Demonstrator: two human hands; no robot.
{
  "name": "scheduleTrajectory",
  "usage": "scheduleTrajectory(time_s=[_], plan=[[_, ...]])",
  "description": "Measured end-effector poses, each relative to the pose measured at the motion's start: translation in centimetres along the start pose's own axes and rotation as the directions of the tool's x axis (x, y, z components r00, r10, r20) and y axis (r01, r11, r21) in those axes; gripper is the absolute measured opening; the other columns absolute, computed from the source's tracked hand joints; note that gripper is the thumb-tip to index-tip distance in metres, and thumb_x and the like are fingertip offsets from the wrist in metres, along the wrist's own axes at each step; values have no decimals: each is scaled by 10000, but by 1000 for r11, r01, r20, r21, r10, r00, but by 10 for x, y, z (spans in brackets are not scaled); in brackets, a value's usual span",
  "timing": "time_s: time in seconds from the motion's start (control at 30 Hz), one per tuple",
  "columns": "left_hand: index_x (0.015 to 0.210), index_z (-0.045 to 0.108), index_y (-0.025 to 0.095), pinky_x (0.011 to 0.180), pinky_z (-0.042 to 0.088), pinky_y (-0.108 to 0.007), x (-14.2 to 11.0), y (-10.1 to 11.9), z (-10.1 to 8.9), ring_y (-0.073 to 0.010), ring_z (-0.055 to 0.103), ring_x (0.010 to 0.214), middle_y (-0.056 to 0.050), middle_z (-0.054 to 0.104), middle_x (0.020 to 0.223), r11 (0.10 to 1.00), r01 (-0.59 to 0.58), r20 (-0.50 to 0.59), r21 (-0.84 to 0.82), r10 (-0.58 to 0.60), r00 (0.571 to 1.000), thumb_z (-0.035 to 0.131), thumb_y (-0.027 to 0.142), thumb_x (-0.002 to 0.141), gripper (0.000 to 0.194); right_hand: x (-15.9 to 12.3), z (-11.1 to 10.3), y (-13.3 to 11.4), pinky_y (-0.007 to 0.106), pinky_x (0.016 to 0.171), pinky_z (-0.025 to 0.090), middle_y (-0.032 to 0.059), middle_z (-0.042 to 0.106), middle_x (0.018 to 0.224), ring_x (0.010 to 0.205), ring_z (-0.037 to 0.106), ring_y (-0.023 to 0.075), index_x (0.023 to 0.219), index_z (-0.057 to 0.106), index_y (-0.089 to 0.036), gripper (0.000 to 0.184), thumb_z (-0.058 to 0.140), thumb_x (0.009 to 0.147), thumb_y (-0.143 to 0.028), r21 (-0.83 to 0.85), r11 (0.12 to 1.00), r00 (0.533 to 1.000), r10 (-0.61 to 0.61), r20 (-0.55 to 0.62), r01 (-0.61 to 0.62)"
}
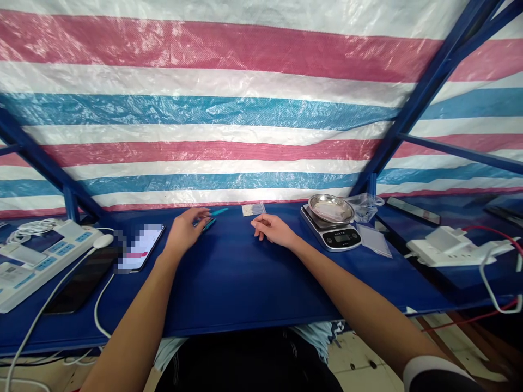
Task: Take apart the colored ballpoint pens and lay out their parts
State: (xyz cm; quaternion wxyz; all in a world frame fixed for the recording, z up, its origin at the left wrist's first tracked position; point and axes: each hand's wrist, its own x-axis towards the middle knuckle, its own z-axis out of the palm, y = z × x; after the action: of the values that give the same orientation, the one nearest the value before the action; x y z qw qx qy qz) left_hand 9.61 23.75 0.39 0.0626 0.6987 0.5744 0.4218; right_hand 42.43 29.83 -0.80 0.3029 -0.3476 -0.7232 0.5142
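Note:
My left hand is at the back of the blue table, fingers curled round a slim teal tool. Its exact kind is too small to make out. A second thin teal piece extends to the right just past the fingertips. My right hand hovers over or rests on the table, fingers curled in and nothing visible in them. Behind it lies a small clear zip bag with pale contents. To its right stands a digital kitchen scale bearing a round metal dish.
A lit phone, a dark phone and a white power strip with cables lie on the left. Clear plastic bags sit beside the scale. Farther right are another phone and white chargers. Striped sheeting hangs behind.

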Motion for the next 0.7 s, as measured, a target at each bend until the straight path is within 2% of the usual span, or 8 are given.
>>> scheduleTrajectory(time_s=[0.1,0.2,0.33,0.43,0.57,0.7], plan=[[1179,755,248,961,588,-382,-5,36,24,-250,756,1037,-69,790,1181,978,-130,153,-161,155,976,682,392,982,254,-2,6,-2,208,440,494,69,768,899,698,714,173,1280,647,-192,459,705,972,-528,80,995,999,-51,2,50],[1170,758,249,978,582,-384,-11,56,40,-241,746,1081,-62,787,1190,964,-179,227,-197,222,948,675,375,1003,224,-3,12,-2,230,483,536,59,758,906,727,723,179,1233,687,-199,418,711,968,-521,117,987,992,-117,50,110],[1249,735,257,905,608,-377,-13,53,47,-243,760,1023,-60,795,1171,975,-97,215,-202,140,967,728,425,970,326,-2,12,0,228,502,528,53,758,878,697,700,160,1043,739,-195,341,703,966,-525,77,988,991,-135,7,134],[1180,764,261,933,606,-386,-12,45,48,-252,759,1045,-55,799,1179,980,-24,212,-196,67,975,739,470,956,307,-1,11,0,226,493,523,57,764,883,701,701,164,1045,739,-196,339,726,947,-520,81,990,993,-117,-28,119],[1237,753,262,955,596,-388,-11,43,48,-257,762,1047,-52,808,1180,977,82,238,-196,-34,971,765,504,928,392,-1,11,-1,249,517,562,56,756,873,709,698,175,1086,751,-191,355,773,907,-497,100,984,988,-140,-67,147],[1118,798,270,911,584,-363,-11,47,45,-250,753,1023,-31,813,1142,978,102,246,-183,-55,968,710,562,960,343,-1,10,0,272,558,592,49,741,857,740,695,186,1063,753,-196,335,791,887,-479,102,979,981,-169,-90,178]])
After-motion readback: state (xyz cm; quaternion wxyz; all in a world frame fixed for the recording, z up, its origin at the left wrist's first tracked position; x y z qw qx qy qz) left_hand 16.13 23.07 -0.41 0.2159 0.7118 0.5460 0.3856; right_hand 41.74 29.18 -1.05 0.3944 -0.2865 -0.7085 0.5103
